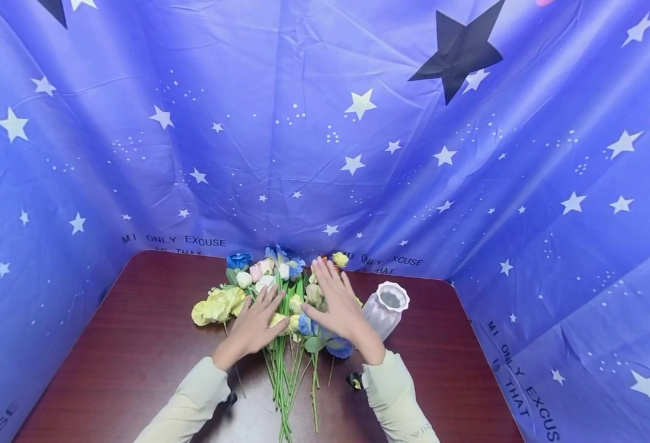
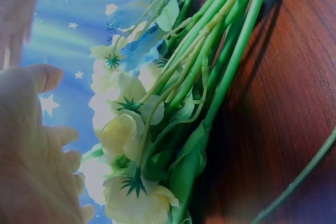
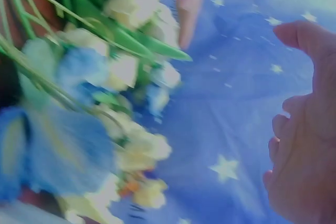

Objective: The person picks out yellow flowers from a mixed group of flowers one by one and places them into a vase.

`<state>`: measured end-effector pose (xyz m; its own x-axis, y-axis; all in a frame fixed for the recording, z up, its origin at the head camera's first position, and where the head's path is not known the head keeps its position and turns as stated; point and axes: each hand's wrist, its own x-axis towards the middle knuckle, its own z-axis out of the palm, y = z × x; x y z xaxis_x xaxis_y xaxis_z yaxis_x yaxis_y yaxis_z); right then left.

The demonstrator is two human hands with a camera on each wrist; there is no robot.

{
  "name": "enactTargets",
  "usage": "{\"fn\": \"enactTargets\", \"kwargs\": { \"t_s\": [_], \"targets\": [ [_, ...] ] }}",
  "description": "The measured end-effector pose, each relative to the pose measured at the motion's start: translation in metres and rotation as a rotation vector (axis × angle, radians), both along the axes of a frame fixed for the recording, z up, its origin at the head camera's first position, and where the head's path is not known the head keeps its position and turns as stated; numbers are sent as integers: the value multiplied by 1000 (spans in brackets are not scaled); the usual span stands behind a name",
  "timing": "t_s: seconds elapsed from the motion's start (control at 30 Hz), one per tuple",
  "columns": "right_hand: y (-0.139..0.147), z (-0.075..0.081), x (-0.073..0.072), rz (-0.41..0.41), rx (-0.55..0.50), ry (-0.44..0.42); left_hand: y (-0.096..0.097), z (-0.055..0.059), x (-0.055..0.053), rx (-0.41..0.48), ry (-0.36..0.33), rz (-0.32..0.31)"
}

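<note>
Hands: the left hand [image 1: 254, 326] and right hand [image 1: 340, 307] are palms down, fingers straight and well spread, gripping nothing.
Handling: a light touch seems best; pressing flat could crush the flowers [image 1: 296, 303], so lifting a few at a time by the stems [image 1: 283, 381] would likely avoid tangles.
Flowers: heaped on the table [image 1: 446, 375], under and between the hands, heads at the far end, most stems running to the near side.
Vase [image 1: 383, 311]: just outside the right hand.

left sleeve [image 1: 183, 400]: pale cream | right sleeve [image 1: 393, 391]: pale cream, faint lettering [image 1: 419, 430]
</note>
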<state>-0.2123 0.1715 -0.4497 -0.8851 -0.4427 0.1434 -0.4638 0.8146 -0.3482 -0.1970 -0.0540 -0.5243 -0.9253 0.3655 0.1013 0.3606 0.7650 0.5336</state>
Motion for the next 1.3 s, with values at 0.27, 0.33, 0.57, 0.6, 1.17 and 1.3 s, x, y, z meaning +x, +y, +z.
{"fn": "enactTargets", "kwargs": {
  "t_s": [0.27, 0.33, 0.57, 0.6, 1.17, 1.3],
  "targets": [
    [35, 44, 10, -42, -165, 128, -5, -1, 2, 38, 42, 25],
    [46, 50, 12, -60, -218, 171, -7, -1, 3, 57, 62, 39],
    [92, 51, 20, -173, -481, 222, -14, 3, 6, 103, 76, 83],
    [98, 50, 22, -187, -522, 215, -15, 3, 6, 109, 80, 90],
    [153, -27, 22, -121, -1027, 33, -44, 9, 8, 218, 152, 361],
    [161, -44, 22, -151, -1049, -78, -49, 11, 9, 236, 110, 437]
  ]
}}
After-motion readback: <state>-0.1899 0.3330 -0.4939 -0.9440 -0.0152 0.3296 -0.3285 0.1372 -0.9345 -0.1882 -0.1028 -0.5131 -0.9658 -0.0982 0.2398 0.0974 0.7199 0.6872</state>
